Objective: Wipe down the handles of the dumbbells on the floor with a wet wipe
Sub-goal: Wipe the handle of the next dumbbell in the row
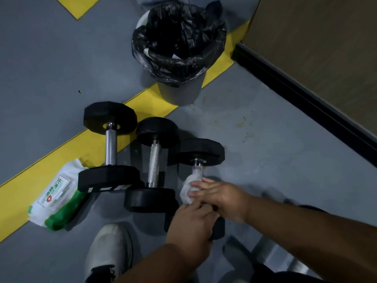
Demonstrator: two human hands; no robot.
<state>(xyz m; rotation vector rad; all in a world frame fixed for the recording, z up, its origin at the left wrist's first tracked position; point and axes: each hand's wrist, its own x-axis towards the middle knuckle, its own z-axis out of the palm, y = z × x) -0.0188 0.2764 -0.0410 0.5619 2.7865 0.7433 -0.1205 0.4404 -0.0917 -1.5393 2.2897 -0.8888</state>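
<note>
The floor (51, 78) is blue-grey, crossed by a yellow stripe (67, 148) with a thin dark edge. Beside that stripe, three dumbbells (152, 164) have black heads and silvery handles. The wet wipe (188, 189) is white. The wipes pack (56, 198), lying on the stripe, is white and green with a red mark. The bin (180, 89), standing on the stripe, is grey with a glossy black liner (179, 41). The shoe (109, 246) is off-white.

Grey floor (51, 64) crossed by a yellow stripe (67, 152). Lying on it: three dumbbells (110, 146) side by side, a pack of wet wipes (55, 197) partly under the left one, a bin (179, 56) with a black liner, a white shoe (108, 248).
</note>
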